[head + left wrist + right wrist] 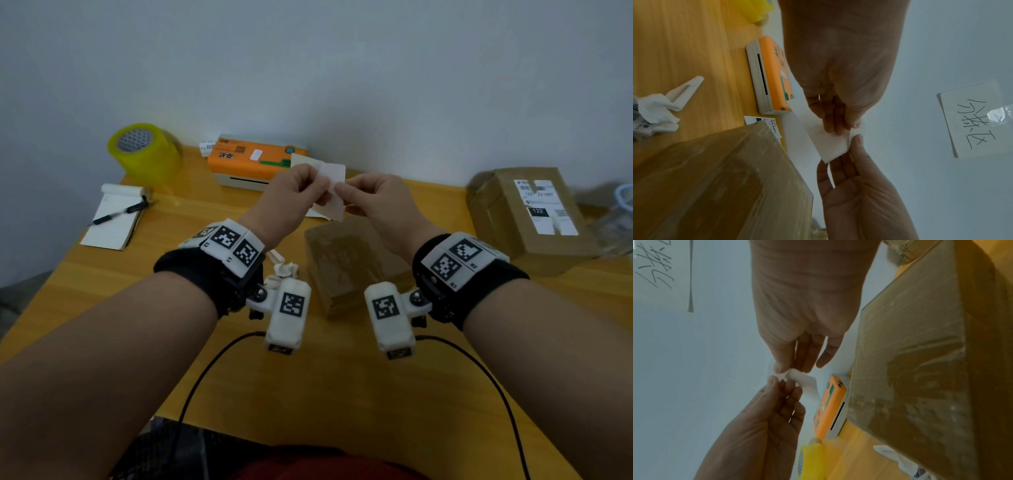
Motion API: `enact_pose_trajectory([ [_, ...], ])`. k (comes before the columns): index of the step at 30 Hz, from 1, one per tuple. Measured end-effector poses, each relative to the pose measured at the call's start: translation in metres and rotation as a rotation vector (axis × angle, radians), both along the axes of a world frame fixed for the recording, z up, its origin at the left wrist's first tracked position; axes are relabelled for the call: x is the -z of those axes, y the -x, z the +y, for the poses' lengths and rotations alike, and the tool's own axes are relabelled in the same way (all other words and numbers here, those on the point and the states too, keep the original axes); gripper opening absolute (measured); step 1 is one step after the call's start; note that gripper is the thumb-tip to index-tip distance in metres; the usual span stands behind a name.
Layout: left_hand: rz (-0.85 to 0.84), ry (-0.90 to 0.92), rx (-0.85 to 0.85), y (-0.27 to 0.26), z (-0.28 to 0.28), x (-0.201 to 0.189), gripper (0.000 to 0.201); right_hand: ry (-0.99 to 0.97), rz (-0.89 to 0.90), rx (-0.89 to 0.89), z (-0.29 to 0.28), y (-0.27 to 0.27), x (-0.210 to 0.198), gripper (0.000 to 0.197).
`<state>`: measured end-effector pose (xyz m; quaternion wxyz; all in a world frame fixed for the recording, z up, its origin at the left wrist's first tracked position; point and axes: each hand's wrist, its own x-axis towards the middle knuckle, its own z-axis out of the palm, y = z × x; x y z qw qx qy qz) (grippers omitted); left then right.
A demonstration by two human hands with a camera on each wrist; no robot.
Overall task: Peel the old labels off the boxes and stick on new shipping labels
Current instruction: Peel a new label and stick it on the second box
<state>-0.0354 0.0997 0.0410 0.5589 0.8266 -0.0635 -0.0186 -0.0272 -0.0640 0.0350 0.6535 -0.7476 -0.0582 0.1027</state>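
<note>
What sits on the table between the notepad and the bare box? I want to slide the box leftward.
In the head view, crumpled peeled label scraps lie just left of the bare box; toward the notepad the table shows only wood.

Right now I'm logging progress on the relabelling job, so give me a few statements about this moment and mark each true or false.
1. Both hands pinch the same white label sheet in the air above the table. True: left hand, right hand.
2. The box nearest the person already carries a printed label on top. False: its top shows only tape and bare cardboard.
3. The box at the right bears a white printed label. True.
4. The yellow tape roll sits on the notepad. False: the roll stands apart, further back; a pen lies on the notepad.
5. The orange-topped printer stands at the back by the wall. True.
</note>
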Motion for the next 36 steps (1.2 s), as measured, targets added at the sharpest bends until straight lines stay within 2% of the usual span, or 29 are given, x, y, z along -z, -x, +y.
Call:
enact_pose_trajectory([
  [7, 0.060, -0.017, 0.119, -0.003, 0.012, -0.005, 0.014, 0.104, 0.010, -0.060, -0.007, -0.009, -0.004, 0.011],
  [13, 0.032, 0.052, 0.001, 0.000, 0.004, -0.007, 0.022, 0.091, -0.022, 0.023, -0.001, -0.011, -0.005, 0.014],
  [16, 0.004, 0.018, -0.022, 0.001, -0.003, -0.006, 0.030, 0.067, -0.050, 0.042, 0.004, -0.011, -0.004, 0.018],
  [22, 0.052, 0.038, 0.018, -0.002, 0.000, -0.004, 0.022, 0.102, -0.037, -0.021, 0.000, -0.013, -0.002, 0.014],
  [27, 0.105, -0.030, 0.100, -0.002, 0.006, -0.007, 0.013, 0.173, -0.009, -0.080, -0.008, -0.019, -0.003, 0.012],
  [29, 0.125, -0.010, 0.083, -0.004, 0.006, -0.005, 0.020, 0.136, 0.034, -0.085, -0.007, -0.020, -0.001, 0.013],
  [32, 0.129, 0.031, 0.015, -0.005, 0.005, -0.002, 0.025, 0.045, 0.088, -0.108, -0.005, -0.016, -0.001, 0.024],
  [34, 0.119, 0.040, -0.022, -0.005, 0.005, -0.001, 0.023, 0.069, 0.051, -0.115, -0.004, -0.013, 0.000, 0.029],
  [36, 0.102, 0.036, -0.040, -0.004, 0.005, -0.002, 0.019, 0.104, 0.003, -0.104, -0.003, -0.010, 0.003, 0.023],
])
